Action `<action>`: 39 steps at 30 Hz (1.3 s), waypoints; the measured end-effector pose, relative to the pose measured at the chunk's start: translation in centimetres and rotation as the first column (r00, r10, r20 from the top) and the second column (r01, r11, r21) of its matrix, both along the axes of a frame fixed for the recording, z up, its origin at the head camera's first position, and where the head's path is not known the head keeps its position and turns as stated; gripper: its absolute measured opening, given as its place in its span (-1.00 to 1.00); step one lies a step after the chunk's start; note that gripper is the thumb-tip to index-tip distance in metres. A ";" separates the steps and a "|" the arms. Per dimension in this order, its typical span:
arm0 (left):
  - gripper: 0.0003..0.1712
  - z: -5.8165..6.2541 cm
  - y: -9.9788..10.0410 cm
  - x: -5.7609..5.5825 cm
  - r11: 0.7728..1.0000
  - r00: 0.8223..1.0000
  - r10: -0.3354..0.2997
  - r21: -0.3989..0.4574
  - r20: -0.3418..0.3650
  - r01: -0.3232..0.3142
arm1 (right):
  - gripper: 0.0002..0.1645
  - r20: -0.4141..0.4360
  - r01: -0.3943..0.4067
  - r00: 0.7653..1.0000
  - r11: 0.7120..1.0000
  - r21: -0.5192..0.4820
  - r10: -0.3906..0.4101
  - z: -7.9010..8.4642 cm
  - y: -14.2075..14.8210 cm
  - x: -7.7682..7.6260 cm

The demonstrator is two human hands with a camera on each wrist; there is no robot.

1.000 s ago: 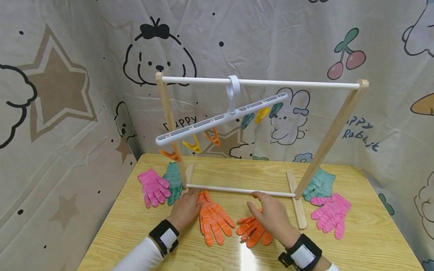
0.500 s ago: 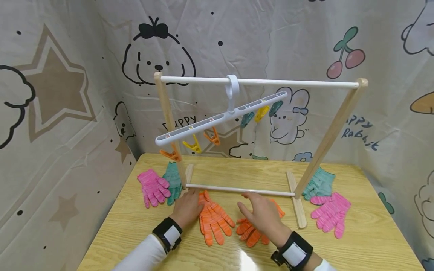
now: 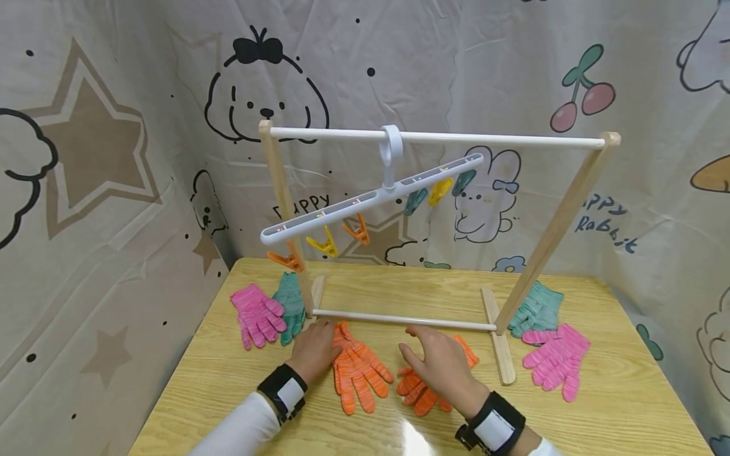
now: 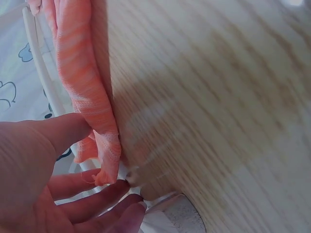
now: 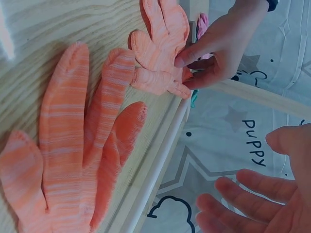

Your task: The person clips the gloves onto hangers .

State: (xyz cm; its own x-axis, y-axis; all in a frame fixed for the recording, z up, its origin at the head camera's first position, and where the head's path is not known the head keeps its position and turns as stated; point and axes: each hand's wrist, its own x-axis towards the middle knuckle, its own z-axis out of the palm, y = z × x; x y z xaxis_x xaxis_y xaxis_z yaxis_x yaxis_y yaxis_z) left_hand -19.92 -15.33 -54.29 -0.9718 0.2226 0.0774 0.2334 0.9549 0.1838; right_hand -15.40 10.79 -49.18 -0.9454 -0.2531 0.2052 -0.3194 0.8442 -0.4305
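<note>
My left hand [image 3: 312, 352] is at the cuff of the left orange knit glove [image 3: 360, 370], which lies on the table with its fingers toward me. In the left wrist view the thumb lies against the glove's cuff [image 4: 104, 145] with fingers on the other side, pinching it. My right hand [image 3: 443, 362] hovers over the right orange glove [image 3: 417, 394], fingers spread and loosely bent, holding nothing. In the right wrist view that hand [image 5: 265, 204] is apart from the glove [image 5: 65, 141]. Part of this glove is hidden under the hand in the head view.
A wooden rack with a white top bar [image 3: 490, 140] carries a pale clip hanger [image 3: 342, 208] with orange, yellow and teal clips. Pink [image 3: 259, 316] and green [image 3: 292, 307] gloves lie left; another pink [image 3: 559, 361] and green [image 3: 538, 309] glove lie right. A lower bar [image 3: 399, 319] crosses behind the hands.
My right hand has shifted left over the right orange glove, baring its cuff on the right. My left hand has moved very slightly and stays at the left glove's cuff.
</note>
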 end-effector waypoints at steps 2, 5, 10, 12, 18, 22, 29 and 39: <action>-0.42 0.0 0.1 -0.1 1.000 1.000 -0.005 0.005 -0.005 0.005 | -0.60 -0.006 0.000 1.000 1.000 0.002 0.000 0.0 0.0 0.0; -0.40 0.1 0.1 -0.2 1.000 1.000 -0.010 0.018 -0.008 0.010 | -0.59 -0.011 0.000 1.000 1.000 0.003 0.000 0.0 0.0 0.0; -0.37 0.1 0.0 -0.2 0.998 0.999 -0.030 0.057 -0.025 0.031 | -0.60 -0.017 -0.005 1.000 1.000 0.008 0.005 0.0 -0.1 -0.1; -0.37 0.0 0.0 -0.2 0.996 0.999 -0.035 0.075 -0.036 0.038 | -0.60 -0.019 -0.007 1.000 1.000 0.005 0.007 0.0 -0.1 -0.1; -0.44 -0.3 -0.2 -0.1 0.990 0.998 -0.028 0.134 -0.060 0.036 | -0.59 -0.027 -0.005 1.000 1.000 -0.006 0.005 0.1 -0.1 0.0; -0.48 -0.6 -0.3 -0.1 0.987 0.997 -0.027 0.157 -0.076 0.038 | -0.58 -0.010 -0.006 1.000 1.000 -0.008 0.006 0.3 -0.1 0.0; -0.63 -0.1 -0.1 0.1 0.985 0.996 -0.020 0.172 -0.083 0.034 | -0.56 -0.007 -0.009 1.000 1.000 -0.009 0.009 0.5 0.0 0.1; -0.82 0.5 0.7 0.1 0.984 0.995 -0.008 0.176 -0.104 0.026 | -0.55 -0.019 0.001 1.000 1.000 -0.012 -0.002 1.1 0.3 0.0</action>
